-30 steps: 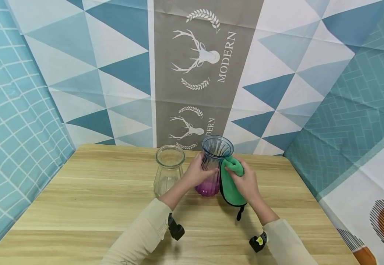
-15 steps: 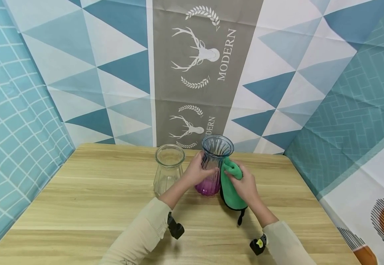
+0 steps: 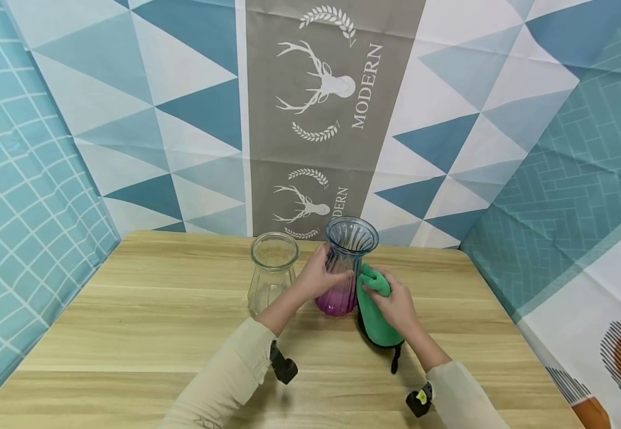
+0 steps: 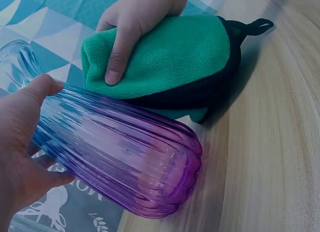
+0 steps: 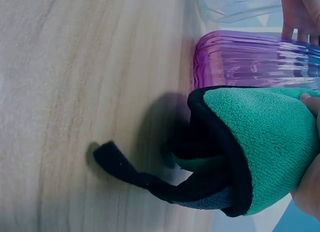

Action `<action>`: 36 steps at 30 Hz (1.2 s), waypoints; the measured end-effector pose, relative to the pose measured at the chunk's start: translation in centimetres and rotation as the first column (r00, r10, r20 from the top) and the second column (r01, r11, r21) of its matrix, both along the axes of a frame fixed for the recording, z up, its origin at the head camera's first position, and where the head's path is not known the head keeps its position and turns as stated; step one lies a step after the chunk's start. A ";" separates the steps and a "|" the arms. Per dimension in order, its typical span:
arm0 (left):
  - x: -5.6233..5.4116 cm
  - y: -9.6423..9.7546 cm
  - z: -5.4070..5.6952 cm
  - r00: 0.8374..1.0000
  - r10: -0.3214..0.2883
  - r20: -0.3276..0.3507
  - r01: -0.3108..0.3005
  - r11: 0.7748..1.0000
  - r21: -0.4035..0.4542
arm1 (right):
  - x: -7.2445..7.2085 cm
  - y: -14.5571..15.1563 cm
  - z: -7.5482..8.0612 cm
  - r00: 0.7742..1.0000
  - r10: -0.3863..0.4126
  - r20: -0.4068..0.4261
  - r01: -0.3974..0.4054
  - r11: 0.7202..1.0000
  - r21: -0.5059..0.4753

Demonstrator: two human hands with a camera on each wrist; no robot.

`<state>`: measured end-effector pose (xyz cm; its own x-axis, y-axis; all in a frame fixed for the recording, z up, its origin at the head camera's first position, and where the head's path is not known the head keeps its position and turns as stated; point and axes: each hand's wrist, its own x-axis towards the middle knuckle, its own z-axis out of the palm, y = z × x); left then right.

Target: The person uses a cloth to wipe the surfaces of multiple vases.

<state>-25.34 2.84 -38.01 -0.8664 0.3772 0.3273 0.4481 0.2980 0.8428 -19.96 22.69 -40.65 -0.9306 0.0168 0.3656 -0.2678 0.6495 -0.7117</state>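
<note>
A ribbed glass vase point(image 3: 337, 298), blue at its flared mouth and purple at its base, stands upright on the table. My left hand point(image 3: 318, 277) grips it round the upper body, thumb on the near side, as the left wrist view also shows. My right hand point(image 3: 398, 302) pinches a folded green cleaning cloth point(image 4: 175, 57) with black edging and a hanging loop point(image 5: 122, 164). The cloth lies against the vase's right side in the left wrist view. Fingers behind the cloth are hidden.
Just left of the held vase stands a clear glass vase point(image 3: 267, 286), partly behind my left forearm. The wooden table point(image 3: 144, 333) meets a patterned backdrop point(image 3: 197, 119) at its far edge. Dark wrist cameras hang below both sleeves.
My right hand and the cloth have slid a little down along the vase's right side, toward me. The left hand and both vases keep their places.
</note>
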 end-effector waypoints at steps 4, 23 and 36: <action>-0.1 0.1 -0.1 1.000 0.000 -0.005 0.000 1.000 0.002 | 0.0 0.2 0.1 1.000 -0.011 -0.017 0.011 1.000 0.005; 0.3 0.5 0.1 0.996 0.081 0.023 -0.081 0.996 -0.027 | -0.1 -0.1 2.3 0.986 -0.057 -0.159 0.046 0.996 -0.072; 0.4 0.4 0.3 0.997 0.077 0.009 -0.077 0.996 -0.053 | -0.1 -0.4 2.5 0.986 -0.030 -0.163 0.020 0.998 -0.063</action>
